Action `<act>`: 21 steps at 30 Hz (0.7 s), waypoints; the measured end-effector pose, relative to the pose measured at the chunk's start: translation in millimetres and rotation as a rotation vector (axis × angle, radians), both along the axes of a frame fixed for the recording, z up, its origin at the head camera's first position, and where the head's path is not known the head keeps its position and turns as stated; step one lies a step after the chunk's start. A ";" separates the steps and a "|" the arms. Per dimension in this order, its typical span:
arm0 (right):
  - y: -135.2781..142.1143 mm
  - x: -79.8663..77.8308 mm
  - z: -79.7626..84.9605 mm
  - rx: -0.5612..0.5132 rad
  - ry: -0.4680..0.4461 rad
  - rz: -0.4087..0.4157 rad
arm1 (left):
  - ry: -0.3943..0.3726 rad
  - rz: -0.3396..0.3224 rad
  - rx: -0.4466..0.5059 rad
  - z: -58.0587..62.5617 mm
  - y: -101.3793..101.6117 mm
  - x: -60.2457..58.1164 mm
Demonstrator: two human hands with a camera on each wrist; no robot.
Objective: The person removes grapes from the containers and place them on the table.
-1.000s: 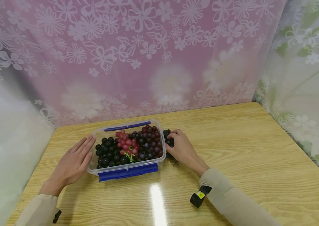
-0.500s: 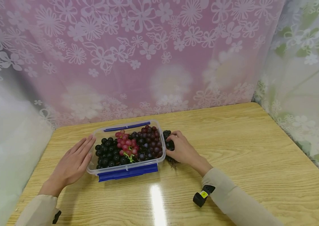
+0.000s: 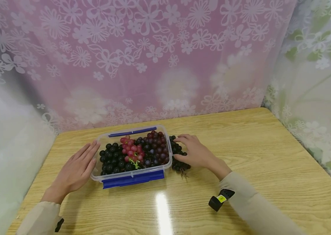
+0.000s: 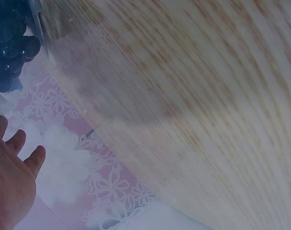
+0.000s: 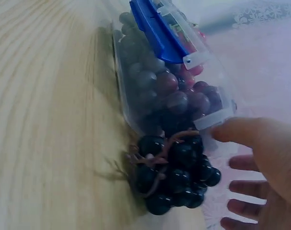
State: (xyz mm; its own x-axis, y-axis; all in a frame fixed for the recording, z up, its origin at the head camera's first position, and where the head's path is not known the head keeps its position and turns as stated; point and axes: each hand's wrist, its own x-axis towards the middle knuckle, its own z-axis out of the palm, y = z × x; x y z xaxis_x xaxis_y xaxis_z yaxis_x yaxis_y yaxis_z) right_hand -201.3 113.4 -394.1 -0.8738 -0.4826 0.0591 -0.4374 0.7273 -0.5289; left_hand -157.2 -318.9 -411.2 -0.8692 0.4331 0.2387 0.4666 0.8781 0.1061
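Note:
A clear plastic box (image 3: 170,162) with blue latches holds black grapes (image 3: 113,160), pink-red grapes (image 3: 131,150) and dark purple grapes (image 3: 160,150). My left hand (image 3: 75,171) lies with straight fingers along the box's left end. Outside the right end, a bunch of black grapes (image 3: 180,165) rests on the table, its brown stem toward me. Over that bunch my right hand (image 3: 196,151) spreads its thumb and fingers. In the right wrist view the fingers (image 5: 246,186) stand apart from the bunch (image 5: 179,179), and the thumb is near the box's corner.
The wood-patterned table (image 3: 241,156) extends to the right of the box and in front of it. A pink floral curtain (image 3: 165,81) hangs behind the table, with pale curtains at both sides. The blue front latch (image 3: 133,179) hangs folded down.
My right hand has loosened from the black bunch and drawn back to the right, so more of the bunch shows beside the box. My left hand stays in place.

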 end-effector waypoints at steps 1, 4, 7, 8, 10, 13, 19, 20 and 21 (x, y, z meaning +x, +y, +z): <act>0.5 -0.7 3.0 -0.004 0.019 -0.001 | -0.001 0.000 0.000 0.1 -0.1 0.0; 0.0 -3.4 11.1 -0.007 0.085 -0.020 | -0.002 0.003 -0.002 0.3 -0.2 0.5; -2.4 -4.8 19.8 0.030 0.141 -0.016 | -0.005 0.004 -0.008 0.3 -0.3 0.8; -3.4 -5.2 22.4 0.048 0.161 -0.010 | -0.006 0.005 -0.009 0.4 -0.2 0.8; -5.7 -6.1 26.9 0.091 0.199 0.008 | -0.005 0.004 -0.012 0.6 -0.1 0.5; -9.9 -7.6 32.7 0.160 0.250 0.046 | -0.010 0.004 -0.012 1.1 0.3 0.1; -20.0 -10.0 37.3 0.326 0.284 0.119 | -0.021 0.014 -0.019 0.8 0.6 -0.3; -22.1 -10.0 37.4 0.347 0.274 0.126 | -0.021 0.016 -0.020 0.7 0.4 -0.2; -24.5 -9.8 37.6 0.364 0.266 0.132 | -0.021 0.017 -0.020 0.5 0.2 -0.1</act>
State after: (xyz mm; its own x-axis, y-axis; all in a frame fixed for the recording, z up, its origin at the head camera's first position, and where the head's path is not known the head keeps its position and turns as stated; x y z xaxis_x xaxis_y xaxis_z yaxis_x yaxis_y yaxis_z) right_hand -211.1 88.9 -356.4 -0.7810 -0.6195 0.0792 -0.6245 0.7737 -0.1068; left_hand -157.3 -318.7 -410.6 -0.8813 0.4227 0.2113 0.4494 0.8880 0.0978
